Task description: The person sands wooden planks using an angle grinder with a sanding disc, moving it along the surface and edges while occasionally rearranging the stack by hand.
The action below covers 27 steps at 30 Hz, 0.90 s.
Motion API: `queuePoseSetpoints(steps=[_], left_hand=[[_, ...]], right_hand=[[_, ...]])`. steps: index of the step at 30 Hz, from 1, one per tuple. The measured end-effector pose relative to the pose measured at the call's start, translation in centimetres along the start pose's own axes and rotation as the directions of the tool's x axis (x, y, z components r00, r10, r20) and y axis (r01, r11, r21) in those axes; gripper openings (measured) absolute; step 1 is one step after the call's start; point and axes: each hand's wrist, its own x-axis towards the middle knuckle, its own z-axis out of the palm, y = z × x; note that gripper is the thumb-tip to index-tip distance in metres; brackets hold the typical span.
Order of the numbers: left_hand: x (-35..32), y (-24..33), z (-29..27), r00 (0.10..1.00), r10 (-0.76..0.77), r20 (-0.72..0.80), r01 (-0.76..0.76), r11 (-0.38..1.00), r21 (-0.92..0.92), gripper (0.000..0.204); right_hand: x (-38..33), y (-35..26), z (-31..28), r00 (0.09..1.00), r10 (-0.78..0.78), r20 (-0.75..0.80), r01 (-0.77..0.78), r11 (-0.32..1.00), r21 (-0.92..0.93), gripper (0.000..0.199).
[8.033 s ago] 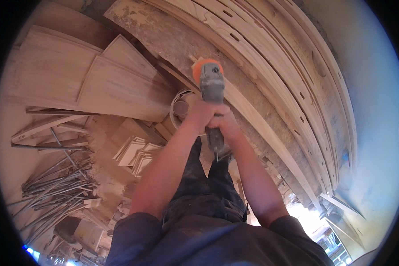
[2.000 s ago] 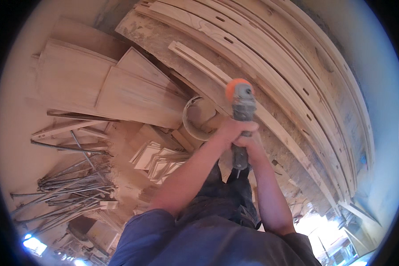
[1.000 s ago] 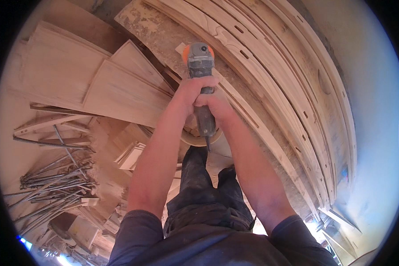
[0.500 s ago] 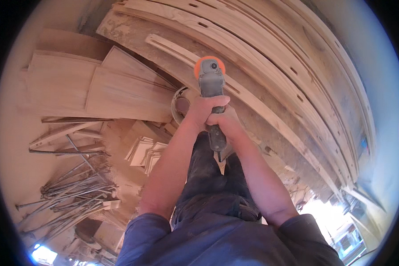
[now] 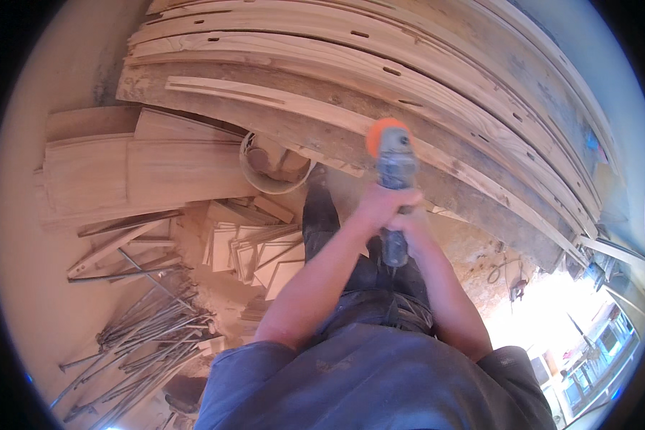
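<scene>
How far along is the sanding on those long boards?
Both hands, left hand and right hand, hold the sander with its orange disc on one long board. The pictures do not show which of the stacked boards behind it are finished or left.

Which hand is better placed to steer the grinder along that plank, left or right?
Probably the left hand: it wraps the grey grinder nearer the orange disc end, which sits on the long plank. The right hand grips further back towards the tail, better for steadying than steering.
</scene>
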Motion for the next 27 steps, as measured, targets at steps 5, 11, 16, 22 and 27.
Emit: queuePoseSetpoints(steps=[5,11,16,22,27], left_hand=[[-0.7,-1.6,5.8,0.992,-0.017,0.123,-0.014,0.969,0.246,0.034],[-0.7,1.6,-0.9,0.999,0.005,0.046,-0.015,0.975,0.22,0.04],[-1.2,7.1,-10.5,0.993,0.055,-0.101,-0.054,0.998,0.019,0.038],[0.3,12.2,-23.2,0.977,0.133,-0.165,-0.161,0.973,-0.168,0.032],[0.3,17.7,-31.2,0.974,0.12,-0.193,-0.182,0.92,-0.347,0.028]], right_hand=[[-4.4,0.5,-3.6,0.99,-0.068,-0.127,0.09,0.98,0.175,0.043],[-1.3,-0.9,2.3,0.999,-0.035,-0.02,0.038,0.987,0.153,0.041],[4.4,-2.8,11.2,0.994,0.014,0.11,-0.015,1.0,0.009,0.038],[10.4,-7.0,24.7,0.951,-0.005,0.31,0.048,0.99,-0.133,0.034],[15.6,-9.6,33.3,0.926,0.072,0.371,0.028,0.966,-0.256,0.028]])
